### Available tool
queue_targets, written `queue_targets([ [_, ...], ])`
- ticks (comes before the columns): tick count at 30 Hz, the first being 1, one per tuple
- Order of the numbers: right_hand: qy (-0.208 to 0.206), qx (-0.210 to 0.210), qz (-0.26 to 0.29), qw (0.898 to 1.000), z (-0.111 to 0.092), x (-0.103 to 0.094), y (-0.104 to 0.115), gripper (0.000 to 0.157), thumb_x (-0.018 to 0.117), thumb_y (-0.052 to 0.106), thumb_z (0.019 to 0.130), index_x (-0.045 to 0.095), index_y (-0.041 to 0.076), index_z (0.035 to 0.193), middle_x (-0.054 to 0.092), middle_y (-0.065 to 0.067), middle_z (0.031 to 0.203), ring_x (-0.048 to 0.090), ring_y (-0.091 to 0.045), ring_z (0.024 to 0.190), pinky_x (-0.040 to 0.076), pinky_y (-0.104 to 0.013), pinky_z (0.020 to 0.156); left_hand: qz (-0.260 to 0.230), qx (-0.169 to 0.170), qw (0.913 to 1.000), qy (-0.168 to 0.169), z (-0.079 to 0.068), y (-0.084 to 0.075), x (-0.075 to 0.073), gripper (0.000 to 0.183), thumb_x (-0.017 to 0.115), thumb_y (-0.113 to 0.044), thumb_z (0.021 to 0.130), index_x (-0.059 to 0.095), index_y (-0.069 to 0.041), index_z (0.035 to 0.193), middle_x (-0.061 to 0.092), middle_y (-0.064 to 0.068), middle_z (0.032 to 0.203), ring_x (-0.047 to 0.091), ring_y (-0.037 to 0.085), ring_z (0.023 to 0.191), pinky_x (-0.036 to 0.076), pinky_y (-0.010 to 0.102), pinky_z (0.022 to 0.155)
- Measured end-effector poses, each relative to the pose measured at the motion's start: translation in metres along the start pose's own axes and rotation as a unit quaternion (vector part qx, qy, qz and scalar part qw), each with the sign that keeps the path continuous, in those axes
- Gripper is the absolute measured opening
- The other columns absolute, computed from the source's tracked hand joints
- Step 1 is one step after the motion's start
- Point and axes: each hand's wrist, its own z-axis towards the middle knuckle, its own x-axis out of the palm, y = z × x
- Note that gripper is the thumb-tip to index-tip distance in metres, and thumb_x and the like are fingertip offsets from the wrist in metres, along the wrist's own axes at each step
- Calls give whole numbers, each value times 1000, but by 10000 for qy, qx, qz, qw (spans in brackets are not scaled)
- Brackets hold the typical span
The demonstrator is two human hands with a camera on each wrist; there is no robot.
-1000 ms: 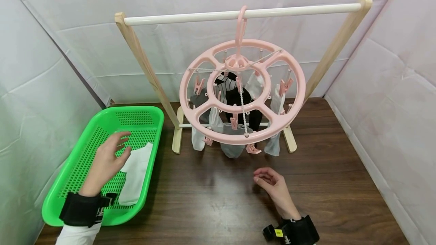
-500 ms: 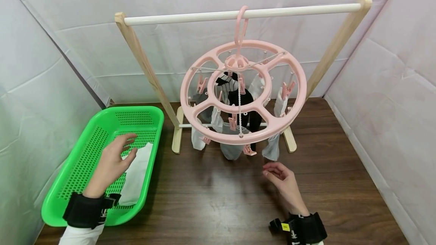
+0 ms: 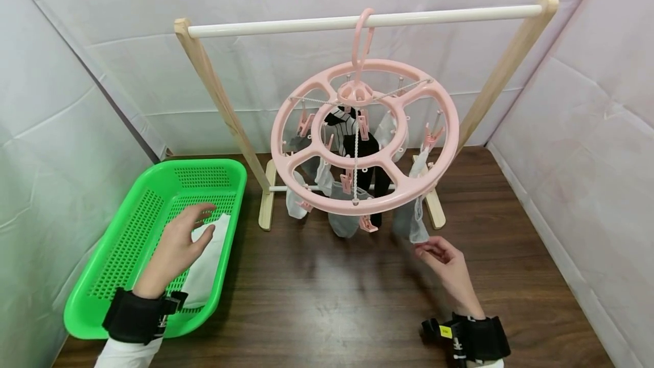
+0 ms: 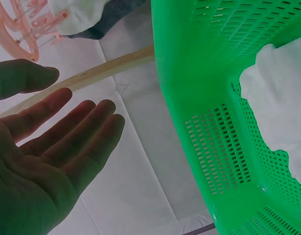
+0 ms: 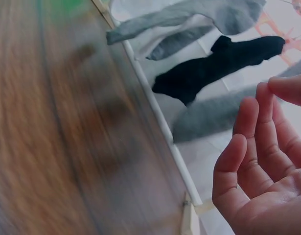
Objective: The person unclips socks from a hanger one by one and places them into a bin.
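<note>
A round pink sock hanger (image 3: 286, 129) hangs from a white rod, with several socks clipped below it. My right hand (image 3: 449, 266) is at the toe end of a light grey sock (image 3: 420, 223) on the hanger's right side. Thumb and fingertips meet, and I cannot tell whether they pinch fabric. In the right wrist view a grey sock (image 5: 209, 117) passes behind the fingers, near a black sock (image 5: 214, 63). My left hand (image 3: 176, 251) hovers over the green basket (image 3: 114, 231), fingers apart and holding nothing. White cloth (image 3: 204, 268) lies in the basket beneath it.
The white rod (image 3: 449, 17) rests on wooden uprights (image 3: 219, 95) whose feet stand on the dark wood table (image 3: 327, 305). White curtains (image 3: 587, 146) close in the back and sides. Pink clips (image 3: 367, 224) dangle around the hanger's rim.
My right hand has moved right and slightly up, reaching the grey sock's lower end. The hanger has turned a little, its front cord shifting left. My left hand has drifted slightly right.
</note>
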Motion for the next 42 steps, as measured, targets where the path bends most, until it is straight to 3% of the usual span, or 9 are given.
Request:
queue_targets([
  [1, -45, 46, -89, 9999, 0, -2, 2, 11, 59, -10, 91, 59, -11, 102, 69, -5, 91, 66, -10, 84, 52, -23, 73, -96, -22, 9999, 26, 7, -25, -13, 59, 66, -9, 93, 42, -23, 145, 48, -4, 138, 48, 17, 123, 42, 28, 94],
  [6, -275, 87, -366, 9989, 7, -11, 12, 17, 60, -6, 92, 57, -15, 106, 67, -7, 91, 65, -12, 83, 51, -23, 73, -440, 126, 9990, -9, 29, -94, -53, 38, 58, -13, 98, 51, -10, 136, 55, 8, 127, 53, 24, 115, 47, 36, 88],
  [10, -315, -39, -353, 9989, 15, -17, 22, 19, 60, -6, 92, 55, -17, 108, 68, -8, 93, 66, -12, 84, 51, -22, 72, -547, 237, 9981, -123, 29, -96, -50, 36, 57, -14, 99, 52, -11, 134, 56, 8, 126, 54, 23, 113, 46, 34, 89],
  [16, -332, -200, -422, 9984, 28, -18, 41, 18, 61, -5, 92, 57, -13, 108, 67, -4, 93, 65, -13, 84, 50, -20, 70, -547, 22, 9985, 95, 45, -159, -86, 37, 65, 5, 88, 56, 0, 124, 59, 19, 115, 59, 35, 100, 49, 46, 79],
  [21, -150, -409, -337, 9985, 40, -17, 57, 18, 63, -3, 91, 59, -9, 108, 66, -7, 97, 62, -17, 85, 50, -21, 70, -513, -95, 9985, 174, 45, -165, -88, 37, 65, 8, 86, 56, 1, 122, 59, 20, 114, 61, 37, 95, 50, 48, 77],
  [23, -27, -537, -378, 9978, 44, -17, 64, 18, 64, -2, 91, 59, -8, 108, 65, -8, 98, 61, -17, 86, 50, -21, 70, -786, 1, 9969, 97, 37, -140, -72, 35, 62, -1, 92, 56, -4, 127, 58, 17, 119, 61, 32, 101, 49, 44, 82],
  [27, 153, -694, -470, 9964, 50, -15, 75, 19, 63, -4, 91, 59, -8, 110, 65, -8, 100, 60, -16, 88, 49, -20, 71, -858, 6, 9963, 87, 35, -138, -71, 34, 61, -3, 94, 55, -5, 128, 58, 15, 120, 61, 32, 102, 49, 44, 83],
  [30, 232, -765, -588, 9951, 54, -12, 83, 23, 62, -6, 91, 58, -8, 113, 64, -7, 104, 60, -17, 94, 49, -21, 77, -614, -109, 9980, 137, 41, -162, -84, 36, 64, 8, 87, 57, 1, 121, 60, 19, 113, 62, 37, 95, 50, 48, 77],
  [42, 1102, -1171, -591, 9852, 73, 1, 104, 53, 61, -15, 87, 48, -3, 136, 56, -9, 130, 49, -20, 123, 43, -23, 94, -598, -343, 9970, 349, 41, -167, -83, 33, 65, 13, 85, 59, 5, 116, 62, 21, 112, 65, 35, 92, 53, 45, 77],
])
